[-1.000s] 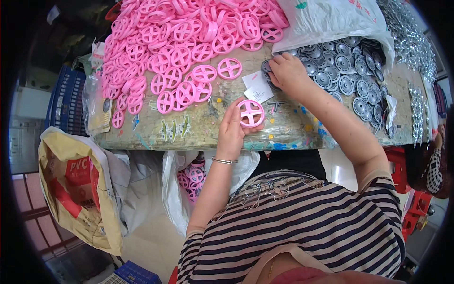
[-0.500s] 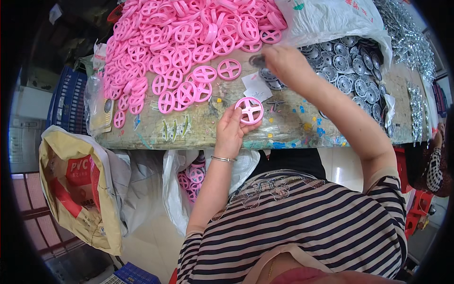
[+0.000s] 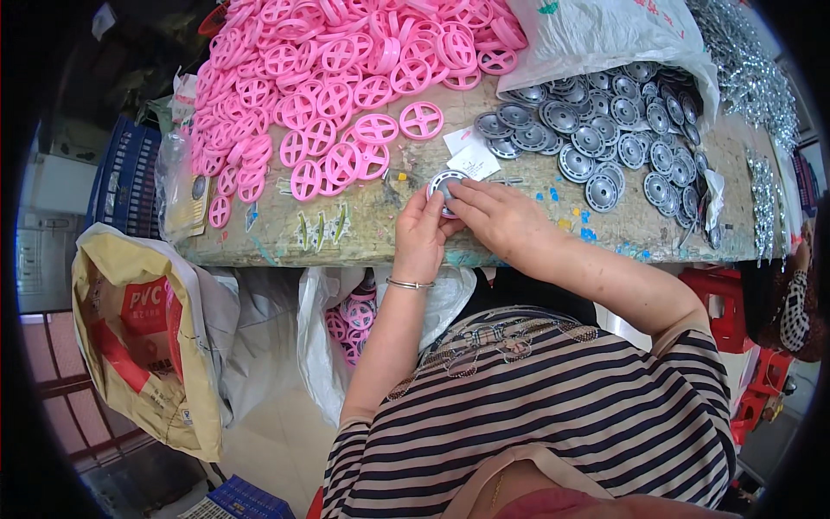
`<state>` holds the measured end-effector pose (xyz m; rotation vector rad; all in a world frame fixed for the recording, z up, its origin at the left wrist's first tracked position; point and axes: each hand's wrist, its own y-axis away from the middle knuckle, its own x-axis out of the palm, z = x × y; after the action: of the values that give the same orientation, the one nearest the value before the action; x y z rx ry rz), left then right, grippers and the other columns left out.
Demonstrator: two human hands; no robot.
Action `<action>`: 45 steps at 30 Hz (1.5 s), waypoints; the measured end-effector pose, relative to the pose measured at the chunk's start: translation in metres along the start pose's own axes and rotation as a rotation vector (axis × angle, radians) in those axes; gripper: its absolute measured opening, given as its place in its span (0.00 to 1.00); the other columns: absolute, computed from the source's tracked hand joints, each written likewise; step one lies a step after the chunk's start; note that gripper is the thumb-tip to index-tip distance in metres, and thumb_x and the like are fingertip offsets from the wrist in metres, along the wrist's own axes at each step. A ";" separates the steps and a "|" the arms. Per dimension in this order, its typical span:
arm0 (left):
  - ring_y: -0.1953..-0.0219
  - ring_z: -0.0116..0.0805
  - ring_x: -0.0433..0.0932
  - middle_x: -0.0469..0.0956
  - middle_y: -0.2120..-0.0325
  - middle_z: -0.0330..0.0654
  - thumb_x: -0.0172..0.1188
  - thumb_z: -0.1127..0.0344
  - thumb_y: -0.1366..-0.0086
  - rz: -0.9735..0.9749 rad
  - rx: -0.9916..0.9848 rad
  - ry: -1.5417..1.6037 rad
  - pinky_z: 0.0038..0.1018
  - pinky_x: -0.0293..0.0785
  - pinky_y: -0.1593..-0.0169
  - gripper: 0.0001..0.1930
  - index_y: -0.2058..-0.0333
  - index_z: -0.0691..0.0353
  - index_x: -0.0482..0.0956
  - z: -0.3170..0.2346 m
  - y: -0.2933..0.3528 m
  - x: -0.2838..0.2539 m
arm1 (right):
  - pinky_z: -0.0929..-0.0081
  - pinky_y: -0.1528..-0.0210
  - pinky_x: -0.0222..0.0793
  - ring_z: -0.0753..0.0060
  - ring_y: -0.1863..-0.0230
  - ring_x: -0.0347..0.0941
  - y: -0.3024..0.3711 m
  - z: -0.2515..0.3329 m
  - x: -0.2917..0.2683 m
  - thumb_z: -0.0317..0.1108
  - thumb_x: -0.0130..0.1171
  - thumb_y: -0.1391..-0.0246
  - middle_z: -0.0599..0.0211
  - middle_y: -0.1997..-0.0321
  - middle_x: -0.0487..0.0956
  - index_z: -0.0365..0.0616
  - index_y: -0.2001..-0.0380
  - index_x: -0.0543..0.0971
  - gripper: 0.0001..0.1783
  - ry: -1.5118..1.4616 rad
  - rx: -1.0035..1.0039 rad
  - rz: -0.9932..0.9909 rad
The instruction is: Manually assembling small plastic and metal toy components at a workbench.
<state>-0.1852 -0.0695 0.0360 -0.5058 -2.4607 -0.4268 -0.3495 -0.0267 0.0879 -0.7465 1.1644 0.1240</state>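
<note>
Above the near edge of the table, my left hand (image 3: pixel 420 235) grips a pink spoked wheel (image 3: pixel 431 184) by its lower left side, thumb and fingers closed around it. A round grey hubcap-like disc (image 3: pixel 446 183) lies over the wheel's face and covers its spokes. Against this disc my right hand (image 3: pixel 508 222) presses its fingers, held together, from the right. Those fingers hide the right part of both pieces, so I cannot tell whether the disc is seated in the wheel.
A large heap of pink wheels (image 3: pixel 333 99) fills the far left of the table. At the right, grey discs (image 3: pixel 603 189) spill from a white sack (image 3: pixel 605 39). Paper slips (image 3: pixel 474 162) lie between. Below stand a paper sack (image 3: pixel 207 381) and a white bag (image 3: pixel 316 346) holding wheels.
My right hand has come back from the grey discs toward me, bringing one onto the pink wheel. My left hand stays nearly in place, still holding the wheel.
</note>
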 end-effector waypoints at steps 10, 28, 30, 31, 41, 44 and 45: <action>0.50 0.35 0.74 0.71 0.50 0.45 0.45 0.71 0.30 0.088 0.049 -0.003 0.35 0.77 0.48 0.17 0.44 0.66 0.65 -0.003 0.003 0.010 | 0.75 0.57 0.70 0.74 0.61 0.73 -0.013 -0.016 0.000 0.31 0.59 0.45 0.61 0.64 0.77 0.37 0.52 0.74 0.18 -0.878 0.738 0.138; 0.58 0.27 0.74 0.76 0.59 0.42 0.47 0.68 0.30 -0.510 0.400 -0.742 0.23 0.69 0.51 0.13 0.53 0.70 0.73 -0.014 0.084 -0.028 | 0.72 0.56 0.69 0.67 0.60 0.74 -0.041 -0.032 0.018 0.37 0.58 0.44 0.61 0.61 0.77 0.38 0.57 0.75 0.15 -0.678 0.667 0.066; 0.58 0.30 0.75 0.77 0.60 0.43 0.47 0.68 0.30 -0.580 0.382 -0.854 0.25 0.70 0.52 0.13 0.54 0.71 0.74 -0.020 0.109 -0.058 | 0.65 0.54 0.68 0.53 0.56 0.72 -0.060 -0.051 0.037 0.36 0.58 0.46 0.54 0.58 0.75 0.38 0.59 0.75 0.15 -0.369 0.335 -0.120; 0.58 0.33 0.75 0.77 0.60 0.44 0.47 0.69 0.31 -0.609 0.356 -0.962 0.26 0.70 0.52 0.13 0.54 0.71 0.74 -0.023 0.123 -0.075 | 0.65 0.54 0.68 0.53 0.56 0.72 -0.071 -0.056 0.044 0.36 0.58 0.46 0.54 0.58 0.75 0.38 0.59 0.75 0.15 -0.379 0.335 -0.129; 0.56 0.36 0.77 0.71 0.52 0.50 0.41 0.68 0.28 -0.396 0.393 -0.786 0.27 0.75 0.55 0.18 0.43 0.69 0.63 -0.023 0.110 -0.063 | 0.59 0.65 0.66 0.47 0.70 0.71 -0.083 -0.039 0.031 0.33 0.62 0.52 0.53 0.74 0.74 0.38 0.72 0.73 0.11 -0.531 0.374 -0.011; 0.53 0.37 0.76 0.69 0.48 0.50 0.41 0.67 0.28 -0.175 0.335 -0.336 0.28 0.77 0.54 0.21 0.39 0.67 0.56 -0.022 0.052 -0.012 | 0.61 0.67 0.66 0.49 0.71 0.70 -0.053 -0.006 0.022 0.32 0.62 0.53 0.54 0.74 0.74 0.39 0.75 0.72 0.10 -0.605 0.155 -0.026; 0.52 0.38 0.76 0.69 0.49 0.49 0.42 0.67 0.28 -0.109 0.210 -0.251 0.29 0.78 0.54 0.22 0.38 0.66 0.54 -0.020 0.037 -0.005 | 0.62 0.65 0.67 0.53 0.68 0.71 -0.040 0.000 0.021 0.31 0.62 0.52 0.55 0.72 0.74 0.39 0.73 0.73 0.08 -0.563 0.134 -0.017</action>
<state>-0.1553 -0.0468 0.0558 -0.3559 -2.7445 -0.1515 -0.3229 -0.0625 0.0887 -0.5521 0.6228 0.2237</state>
